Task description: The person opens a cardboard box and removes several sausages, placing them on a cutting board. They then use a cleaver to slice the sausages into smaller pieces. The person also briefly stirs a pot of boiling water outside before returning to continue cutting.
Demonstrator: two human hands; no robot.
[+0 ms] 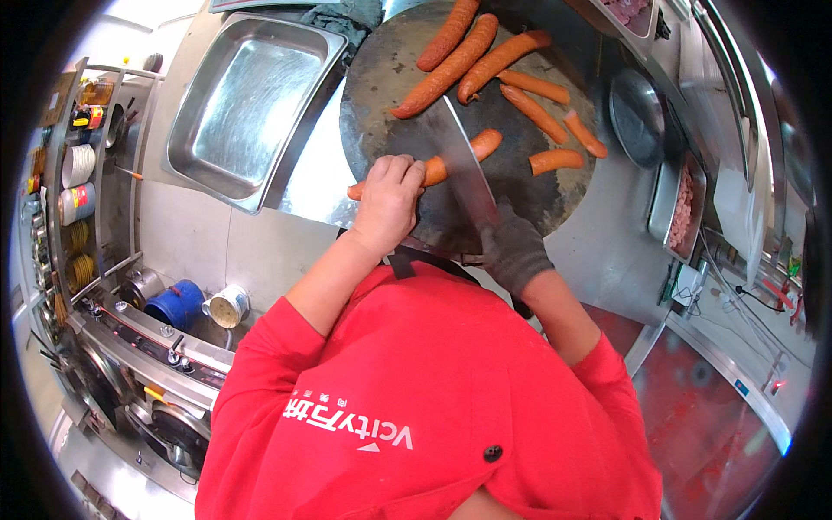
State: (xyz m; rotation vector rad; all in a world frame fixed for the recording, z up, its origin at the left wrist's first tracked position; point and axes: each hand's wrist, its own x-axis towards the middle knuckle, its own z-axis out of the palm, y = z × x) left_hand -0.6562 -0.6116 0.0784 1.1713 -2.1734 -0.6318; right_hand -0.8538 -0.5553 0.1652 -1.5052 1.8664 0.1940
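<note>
My left hand (389,201) holds down a sausage (437,170) on a round, dark-stained chopping block (390,71). In my gloved right hand (513,244) is the handle end of a cleaver (463,162), its broad blade standing across that sausage. Part of the sausage shows beyond the blade; whether it is cut through cannot be told. Several whole sausages (448,65) lie at the block's far side. To the right rest several shorter sausage pieces (556,160). The grey glove hides the cleaver's handle.
An empty steel tray (260,97) stands left of the block, with a dark cloth (348,23) behind it. On the right are a metal bowl (637,117) and a steel pan (663,201) of pink pieces. Shelves with jars and bowls (79,166) line the far left.
</note>
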